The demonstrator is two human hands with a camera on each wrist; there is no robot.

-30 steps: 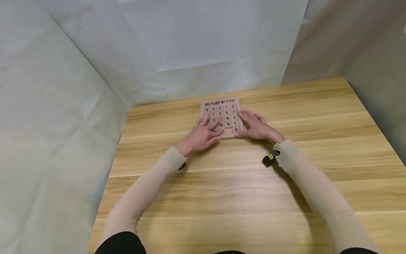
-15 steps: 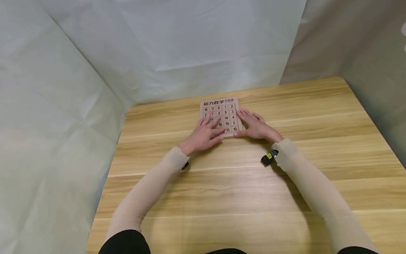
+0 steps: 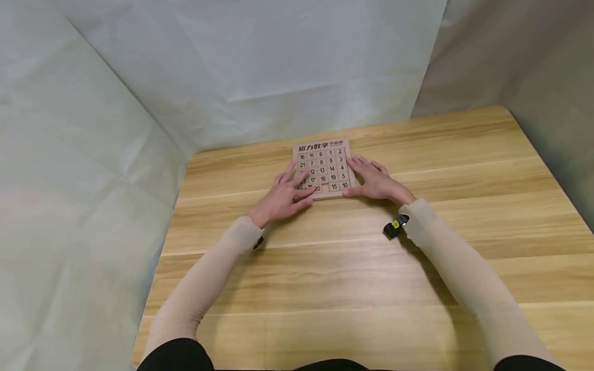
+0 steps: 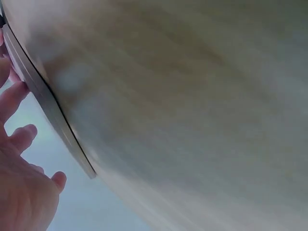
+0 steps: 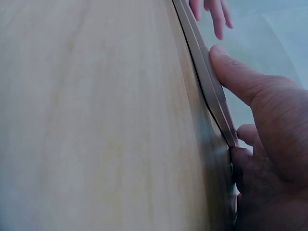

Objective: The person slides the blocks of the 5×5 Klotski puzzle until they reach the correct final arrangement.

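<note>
Wooden, thin and stiff, the puzzle (image 3: 323,167) at the table's (image 3: 352,278) 12 o'clock looks light and slidable; right hand (image 3: 378,183) flat braces its 3 o'clock edge, left hand (image 3: 280,198), fingers extended, presses tiles.

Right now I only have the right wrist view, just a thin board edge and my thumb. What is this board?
Observer: A number puzzle with sliding numbered tiles, flat on the table.
Operator: Where is my left hand?
Observer: The left hand lies on the puzzle's lower left corner, fingers straight on the tiles.
Operator: And my right?
Observer: The right hand lies open against the puzzle's right edge.
</note>
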